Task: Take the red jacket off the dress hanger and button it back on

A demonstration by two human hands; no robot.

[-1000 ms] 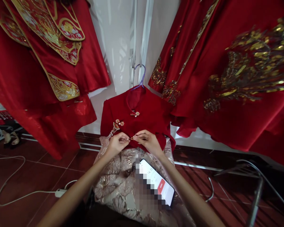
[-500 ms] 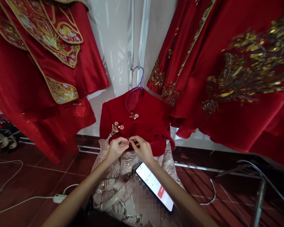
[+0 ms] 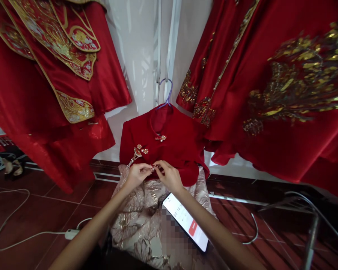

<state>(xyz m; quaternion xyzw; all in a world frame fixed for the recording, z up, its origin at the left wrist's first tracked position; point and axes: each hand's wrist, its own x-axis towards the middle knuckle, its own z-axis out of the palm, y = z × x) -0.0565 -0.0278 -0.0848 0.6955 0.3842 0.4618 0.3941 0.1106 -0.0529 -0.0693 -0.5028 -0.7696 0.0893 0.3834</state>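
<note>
Pinches tiny ornament [image 3: 153,169] (too small to identify) in narrowed fingertips of left hand [image 3: 138,176] and right hand [image 3: 169,176], low on red top [image 3: 171,144].

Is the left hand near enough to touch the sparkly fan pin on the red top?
Probably yes. The left hand is just below the fan-shaped pin on the red top, with nothing visible between them, though it seems busy pinching a small ornament.
</note>
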